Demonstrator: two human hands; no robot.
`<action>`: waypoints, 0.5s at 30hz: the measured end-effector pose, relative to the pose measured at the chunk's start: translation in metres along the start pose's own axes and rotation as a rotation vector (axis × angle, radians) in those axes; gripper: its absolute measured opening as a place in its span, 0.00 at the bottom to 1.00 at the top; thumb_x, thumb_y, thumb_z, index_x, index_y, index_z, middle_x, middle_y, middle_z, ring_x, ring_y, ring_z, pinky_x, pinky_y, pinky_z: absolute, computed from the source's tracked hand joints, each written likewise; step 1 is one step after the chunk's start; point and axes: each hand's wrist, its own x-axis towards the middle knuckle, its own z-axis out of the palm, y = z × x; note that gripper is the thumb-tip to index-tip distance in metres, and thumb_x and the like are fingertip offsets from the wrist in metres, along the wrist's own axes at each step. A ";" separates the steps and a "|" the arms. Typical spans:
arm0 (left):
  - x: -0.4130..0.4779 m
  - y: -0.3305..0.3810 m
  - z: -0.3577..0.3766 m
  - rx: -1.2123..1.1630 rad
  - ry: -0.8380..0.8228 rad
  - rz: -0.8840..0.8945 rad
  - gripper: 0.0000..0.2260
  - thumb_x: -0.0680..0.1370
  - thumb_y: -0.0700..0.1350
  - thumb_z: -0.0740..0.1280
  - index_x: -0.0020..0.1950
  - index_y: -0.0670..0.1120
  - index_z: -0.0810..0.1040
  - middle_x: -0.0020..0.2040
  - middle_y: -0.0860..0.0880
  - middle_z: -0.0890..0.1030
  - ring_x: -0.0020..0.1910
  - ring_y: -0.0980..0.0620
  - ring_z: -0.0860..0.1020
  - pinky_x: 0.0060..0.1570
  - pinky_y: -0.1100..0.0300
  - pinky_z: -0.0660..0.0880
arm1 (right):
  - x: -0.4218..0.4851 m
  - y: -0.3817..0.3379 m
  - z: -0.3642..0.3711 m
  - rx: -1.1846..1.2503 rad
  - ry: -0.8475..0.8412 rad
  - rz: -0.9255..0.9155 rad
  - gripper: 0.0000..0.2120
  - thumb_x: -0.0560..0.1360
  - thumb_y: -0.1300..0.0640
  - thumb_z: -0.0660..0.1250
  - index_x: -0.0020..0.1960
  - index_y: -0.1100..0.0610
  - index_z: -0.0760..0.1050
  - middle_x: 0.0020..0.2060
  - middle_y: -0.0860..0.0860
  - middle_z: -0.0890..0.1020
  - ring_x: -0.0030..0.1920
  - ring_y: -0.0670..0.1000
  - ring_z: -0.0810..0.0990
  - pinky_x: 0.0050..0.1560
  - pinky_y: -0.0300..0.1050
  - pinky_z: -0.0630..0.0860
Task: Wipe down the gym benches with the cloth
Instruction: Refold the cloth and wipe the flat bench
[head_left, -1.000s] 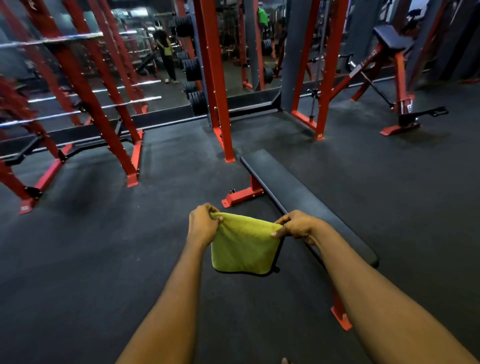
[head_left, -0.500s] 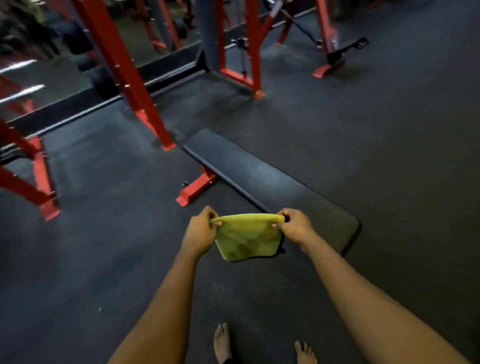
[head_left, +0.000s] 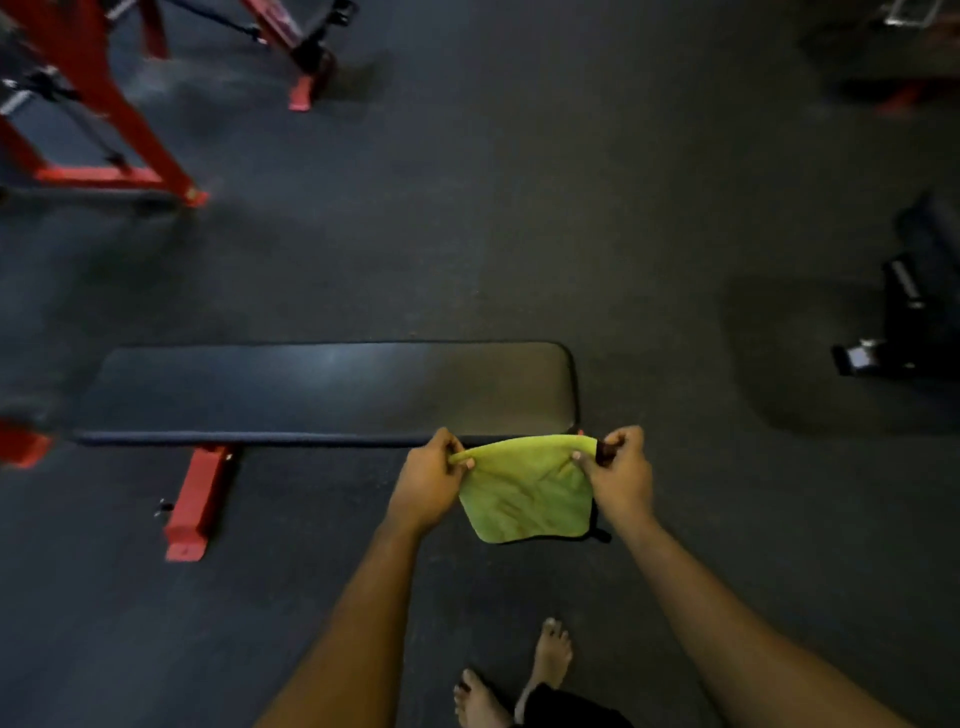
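**Gym floor (head_left: 519, 234), bench (head_left: 322, 389) not yet wiped**

Left hand (head_left: 428, 483) and right hand (head_left: 621, 475) each pinch a top corner of the yellow cloth (head_left: 524, 493), hanging at the bench's near edge — not laid on the pad. Held by only 2 corners, it could skim without pressing, or drop. Dark rubber floor all round — red racks (head_left: 104, 104) stand well behind.

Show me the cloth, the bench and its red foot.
cloth (head_left: 524, 499): head view, middle of the fabric.
bench (head_left: 322, 389): head view, middle of the pad.
red foot (head_left: 195, 499): head view, middle of the bar.
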 end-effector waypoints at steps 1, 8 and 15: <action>0.007 0.001 0.005 0.002 -0.023 0.008 0.06 0.77 0.44 0.70 0.45 0.47 0.73 0.37 0.52 0.77 0.35 0.58 0.75 0.30 0.64 0.66 | 0.002 0.005 0.000 0.003 0.016 0.020 0.18 0.72 0.60 0.75 0.50 0.58 0.65 0.37 0.46 0.73 0.40 0.52 0.74 0.37 0.43 0.62; 0.070 -0.004 0.044 0.081 -0.173 0.031 0.06 0.77 0.44 0.70 0.46 0.46 0.74 0.39 0.48 0.80 0.37 0.52 0.77 0.36 0.57 0.74 | 0.048 0.031 0.028 0.006 0.135 0.090 0.17 0.72 0.62 0.75 0.48 0.57 0.66 0.36 0.48 0.74 0.39 0.54 0.76 0.37 0.44 0.65; 0.184 -0.018 0.067 0.110 -0.235 0.139 0.05 0.77 0.42 0.70 0.47 0.44 0.75 0.40 0.47 0.80 0.37 0.52 0.77 0.39 0.56 0.74 | 0.129 0.038 0.078 -0.042 0.376 -0.003 0.16 0.70 0.63 0.74 0.50 0.56 0.69 0.45 0.53 0.77 0.45 0.57 0.78 0.43 0.44 0.69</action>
